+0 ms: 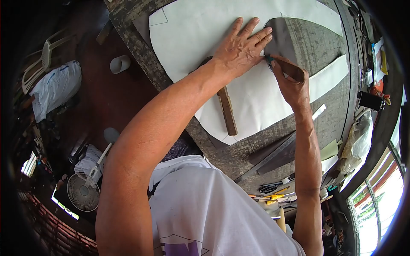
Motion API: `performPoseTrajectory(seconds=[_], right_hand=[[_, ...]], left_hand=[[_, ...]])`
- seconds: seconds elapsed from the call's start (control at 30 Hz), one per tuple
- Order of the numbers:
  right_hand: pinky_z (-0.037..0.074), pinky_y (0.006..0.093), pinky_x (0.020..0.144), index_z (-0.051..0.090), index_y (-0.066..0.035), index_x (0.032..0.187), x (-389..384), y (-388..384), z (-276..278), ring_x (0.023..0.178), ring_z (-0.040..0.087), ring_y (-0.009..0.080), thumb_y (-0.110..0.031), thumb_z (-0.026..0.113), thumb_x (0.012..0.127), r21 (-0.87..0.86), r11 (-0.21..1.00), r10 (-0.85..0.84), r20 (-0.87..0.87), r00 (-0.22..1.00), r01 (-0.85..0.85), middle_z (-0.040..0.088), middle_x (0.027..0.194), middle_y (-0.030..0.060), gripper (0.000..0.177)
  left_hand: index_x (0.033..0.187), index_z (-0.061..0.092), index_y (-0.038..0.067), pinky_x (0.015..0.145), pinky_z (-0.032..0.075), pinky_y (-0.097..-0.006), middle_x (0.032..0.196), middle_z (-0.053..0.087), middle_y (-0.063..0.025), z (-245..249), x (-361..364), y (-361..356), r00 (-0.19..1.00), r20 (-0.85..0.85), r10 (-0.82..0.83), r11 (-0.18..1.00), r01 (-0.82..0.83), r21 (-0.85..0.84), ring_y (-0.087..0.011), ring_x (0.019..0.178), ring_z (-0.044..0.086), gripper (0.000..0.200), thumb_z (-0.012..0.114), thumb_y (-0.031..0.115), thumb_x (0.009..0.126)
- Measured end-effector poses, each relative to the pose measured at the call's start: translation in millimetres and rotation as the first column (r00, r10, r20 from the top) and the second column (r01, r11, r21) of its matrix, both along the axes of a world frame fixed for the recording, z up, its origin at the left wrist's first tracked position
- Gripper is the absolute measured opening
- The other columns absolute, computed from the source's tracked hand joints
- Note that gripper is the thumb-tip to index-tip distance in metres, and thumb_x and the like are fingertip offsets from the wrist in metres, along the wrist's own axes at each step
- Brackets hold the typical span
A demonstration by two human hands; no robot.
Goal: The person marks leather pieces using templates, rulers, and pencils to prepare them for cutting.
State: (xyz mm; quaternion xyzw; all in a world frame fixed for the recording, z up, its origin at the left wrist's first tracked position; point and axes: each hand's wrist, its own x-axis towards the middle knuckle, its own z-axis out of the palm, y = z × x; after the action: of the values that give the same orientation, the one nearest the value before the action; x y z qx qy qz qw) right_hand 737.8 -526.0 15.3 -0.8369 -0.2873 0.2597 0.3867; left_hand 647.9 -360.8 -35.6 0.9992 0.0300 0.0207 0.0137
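A large white sheet [188,38] with rounded edges and a curved cut-out lies on the worn table, over dark material [279,36] that shows inside the curve. My left hand [245,45] is pressed flat on the sheet, fingers spread, beside the curved edge. My right hand [294,81] is closed around a small teal tool [269,59], its tip right at that edge; my fingers hide most of it, and I cannot tell its exact kind. A wooden bar [227,112] rests on the sheet under my left forearm.
A metal ruler [273,153] lies by dark material near my right forearm. Scissors [270,187] and several yellow-handled tools [275,196] sit at the table's near side. On the left are a fan [83,192], a white chair [45,59] and a white container [120,64].
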Motion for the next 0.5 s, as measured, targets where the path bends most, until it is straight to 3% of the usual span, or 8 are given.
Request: performPoseTrajectory(seconds=[0.2,0.3,0.4,0.5], right_hand=[[0.057,0.0298,0.068,0.074,-0.003,0.113,9,3,9,0.074,0.07,0.0117,-0.016,0.069,0.096,-0.11,0.991,0.076,-0.002,0.997,-0.075,0.078,0.088,0.0107,0.021],[0.058,0.0302,0.069,0.074,-0.003,0.113,8,-2,6,0.076,0.071,0.0126,-0.016,0.069,0.096,-0.09,0.994,0.061,-0.012,0.998,-0.062,0.078,0.09,0.0112,0.022],[0.057,0.0307,0.068,0.074,-0.003,0.114,4,-1,5,0.076,0.071,0.0126,-0.015,0.069,0.096,-0.058,0.998,0.027,-0.015,1.0,-0.028,0.078,0.092,0.0115,0.022],[0.057,0.0308,0.068,0.074,-0.004,0.115,4,1,8,0.077,0.071,0.0127,-0.015,0.068,0.096,-0.064,0.997,0.034,-0.019,0.999,-0.035,0.078,0.093,0.0116,0.023]], left_hand=[[0.153,0.044,0.018,0.124,0.017,-0.0573,0.163,0.034,0.004,6,1,0,1.0,-0.017,-0.025,0.997,0.027,0.071,-0.0284,0.151,0.027,0.06,0.052,0.046,0.101],[0.154,0.043,0.018,0.125,0.015,-0.0582,0.163,0.034,0.0037,12,-4,-2,0.988,0.08,-0.132,0.98,0.118,0.159,-0.0294,0.152,0.026,0.06,0.049,0.047,0.102],[0.151,0.046,0.017,0.126,0.014,-0.0571,0.16,0.037,0.0042,19,-14,-15,0.999,0.007,-0.037,0.996,0.037,-0.08,-0.0279,0.152,0.025,0.064,0.06,0.047,0.096],[0.152,0.045,0.017,0.126,0.016,-0.057,0.16,0.037,0.0046,17,-14,-18,0.998,-0.06,-0.006,1.0,0.005,-0.027,-0.0278,0.151,0.026,0.064,0.056,0.05,0.098]])
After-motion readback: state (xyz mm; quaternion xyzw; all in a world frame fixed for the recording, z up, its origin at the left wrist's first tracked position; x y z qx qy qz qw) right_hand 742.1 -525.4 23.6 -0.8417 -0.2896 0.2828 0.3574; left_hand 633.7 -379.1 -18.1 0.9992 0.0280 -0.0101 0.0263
